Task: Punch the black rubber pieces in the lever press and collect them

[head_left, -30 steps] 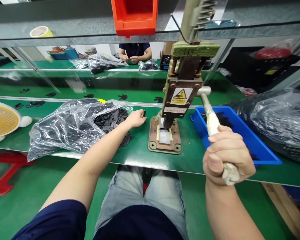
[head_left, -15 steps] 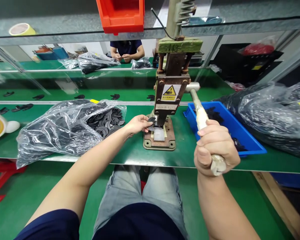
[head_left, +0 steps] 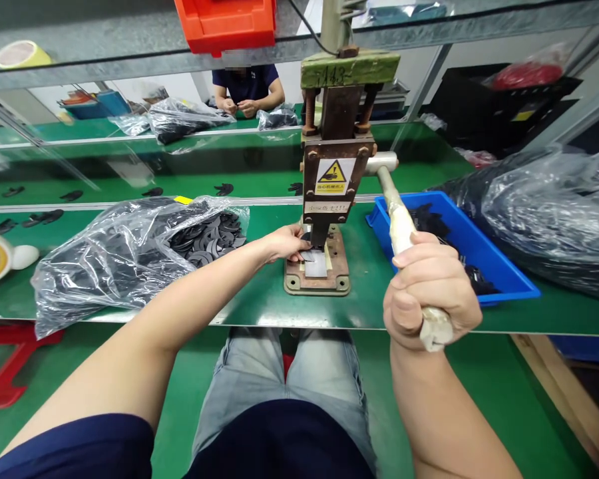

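Brown metal press [head_left: 329,150] stands upright on the green table [head_left: 259,309], between an open clear bag [head_left: 114,256] and a blue bin [head_left: 489,246]. Main change: the left hand [head_left: 285,243], a second ago beside the bag's mouth and well apart from the press, is now at the press foot. Its thumb and fingers are pinched together around a dark piece [head_left: 306,237], most of which they cover. Location of piece: just left of the narrow ram [head_left: 321,234], over the left edge of the pale plate [head_left: 317,267] on the base. Whether it touches the ram cannot be told. Judgement: the piece has passed from carrying to positioning; the grip is not yet released, and the fingers are very near the ram, so a downward movement could pinch them. Right hand [head_left: 432,289]: wrapped fully around the lower part of the lever [head_left: 400,226], as in both earlier views; no clear change of lever angle noted. Similar dark pieces [head_left: 212,239] fill the bag's mouth.
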Available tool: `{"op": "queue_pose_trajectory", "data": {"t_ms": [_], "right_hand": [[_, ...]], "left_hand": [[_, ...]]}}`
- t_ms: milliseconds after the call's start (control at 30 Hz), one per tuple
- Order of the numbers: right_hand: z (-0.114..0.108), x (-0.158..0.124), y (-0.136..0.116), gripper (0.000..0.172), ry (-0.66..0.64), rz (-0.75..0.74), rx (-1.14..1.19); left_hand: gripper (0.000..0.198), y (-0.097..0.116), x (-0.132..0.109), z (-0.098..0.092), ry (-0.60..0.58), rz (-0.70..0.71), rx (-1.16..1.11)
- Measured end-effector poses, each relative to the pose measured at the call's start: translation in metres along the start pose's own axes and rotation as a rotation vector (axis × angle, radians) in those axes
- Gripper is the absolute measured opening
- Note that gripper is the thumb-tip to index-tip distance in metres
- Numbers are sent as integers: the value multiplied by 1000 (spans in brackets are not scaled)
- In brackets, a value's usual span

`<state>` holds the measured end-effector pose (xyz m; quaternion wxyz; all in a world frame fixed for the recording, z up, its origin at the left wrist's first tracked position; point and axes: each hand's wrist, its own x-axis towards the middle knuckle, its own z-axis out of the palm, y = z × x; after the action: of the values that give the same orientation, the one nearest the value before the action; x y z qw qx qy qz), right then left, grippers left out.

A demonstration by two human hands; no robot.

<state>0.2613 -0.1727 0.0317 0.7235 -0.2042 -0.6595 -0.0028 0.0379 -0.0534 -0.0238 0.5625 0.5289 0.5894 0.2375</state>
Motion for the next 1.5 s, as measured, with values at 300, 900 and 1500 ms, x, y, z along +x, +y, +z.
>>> {"op": "queue_pose_trajectory", "data": {"t_ms": [300,900,1500], "right_hand": [[-4,2,1,17,-40,6,-15],[8,0,12,42,117,-16,-5],[11,1,10,45,143,-12,-29]], "left_hand": [[23,13,-16,1,-73,54,-76],[54,-52,-30,-189,181,241,1276],[31,-45,-16,-126,235,414,218]]}}
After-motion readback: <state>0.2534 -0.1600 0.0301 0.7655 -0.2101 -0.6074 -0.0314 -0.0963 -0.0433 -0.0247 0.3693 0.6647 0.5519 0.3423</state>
